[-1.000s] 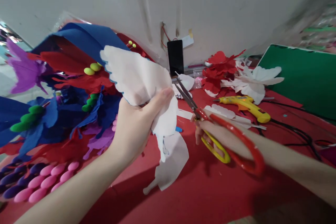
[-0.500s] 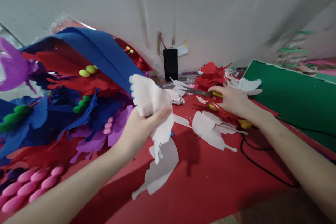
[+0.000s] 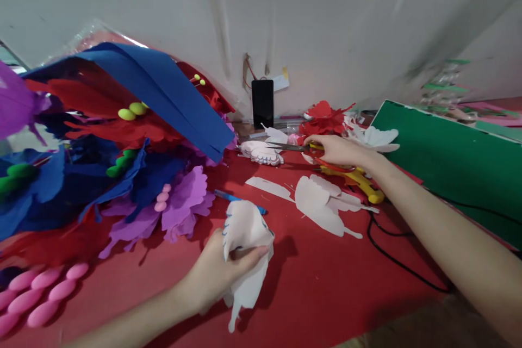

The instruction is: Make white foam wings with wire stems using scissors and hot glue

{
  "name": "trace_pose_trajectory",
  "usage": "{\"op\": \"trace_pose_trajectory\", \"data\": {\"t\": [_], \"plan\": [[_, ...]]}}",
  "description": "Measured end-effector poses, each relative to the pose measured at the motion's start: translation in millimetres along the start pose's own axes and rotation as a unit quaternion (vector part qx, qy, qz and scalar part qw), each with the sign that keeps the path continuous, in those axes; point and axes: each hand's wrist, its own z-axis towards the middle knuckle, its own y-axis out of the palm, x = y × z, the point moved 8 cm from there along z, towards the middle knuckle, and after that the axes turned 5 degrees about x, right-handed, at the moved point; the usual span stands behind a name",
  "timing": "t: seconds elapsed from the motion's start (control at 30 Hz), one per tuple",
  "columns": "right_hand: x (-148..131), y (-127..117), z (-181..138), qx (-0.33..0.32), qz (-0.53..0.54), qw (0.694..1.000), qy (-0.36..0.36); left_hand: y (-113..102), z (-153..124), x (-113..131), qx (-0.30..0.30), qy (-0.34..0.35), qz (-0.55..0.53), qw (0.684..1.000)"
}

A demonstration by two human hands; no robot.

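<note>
My left hand (image 3: 216, 272) is closed around white wing-shaped cutouts (image 3: 248, 223) with scalloped edges marked in blue, the thumb pressing on top. They are low over the red table, partly bent, with a narrow tail pointing down. Further back, my right hand (image 3: 340, 151) grips a pair of scissors (image 3: 287, 147), blades pointing left above a small stack of white scalloped cutouts (image 3: 265, 153). Just behind the held cutouts lies a blue pen (image 3: 228, 195). More white wing cutouts (image 3: 318, 204) lie flat to their right, beside a white strip (image 3: 269, 187).
Blue, red and purple butterfly-like pieces (image 3: 183, 201) crowd the left side, with pink beads (image 3: 44, 278) in front. A phone (image 3: 263, 103) leans at the wall. On the right are a yellow-handled tool (image 3: 365, 182), a black cable (image 3: 408, 261) and a green board (image 3: 448, 163).
My left hand has come down and nearer to me with the white cutouts, uncovering the blue pen and the small stack. My right hand, with the scissors, has shifted slightly left.
</note>
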Motion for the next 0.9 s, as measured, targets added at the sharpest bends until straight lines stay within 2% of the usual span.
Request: {"op": "trace_pose_trajectory", "data": {"t": [0.07, 0.23, 0.37, 0.43, 0.53, 0.67, 0.8, 0.9], "plan": [[-6.0, 8.7, 13.7, -0.031, -0.001, 0.999, -0.01, 3.9, 2.9, -4.8, -0.027, 0.003, 0.016, 1.0], [-17.2, 29.1, 41.7, -0.099, -0.016, 0.995, -0.018, 6.7, 3.6, -7.7, -0.042, -0.012, -0.007, 0.999], [-25.0, 34.9, 50.8, -0.12, -0.037, 0.992, 0.001, 3.3, 1.3, -2.1, -0.012, -0.02, -0.041, 0.999], [-36.8, 28.0, 47.5, -0.101, -0.04, 0.994, 0.001, 1.2, 1.4, -2.9, -0.003, -0.039, -0.049, 0.998], [-67.4, 9.0, 29.3, -0.06, -0.021, 0.997, -0.037, 3.6, 1.0, -9.5, -0.039, -0.09, -0.037, 0.995], [-98.4, 2.9, -4.4, -0.108, 0.004, 0.987, -0.118, 2.8, -0.4, -11.9, -0.062, -0.107, -0.021, 0.992], [-87.2, 23.3, -16.9, -0.19, -0.025, 0.972, -0.138, -4.0, 0.0, -5.5, -0.01, -0.072, -0.024, 0.997], [-73.8, 37.4, -16.1, -0.226, -0.037, 0.963, -0.14, -6.2, -0.6, -1.8, 0.015, -0.058, -0.046, 0.997]]}}
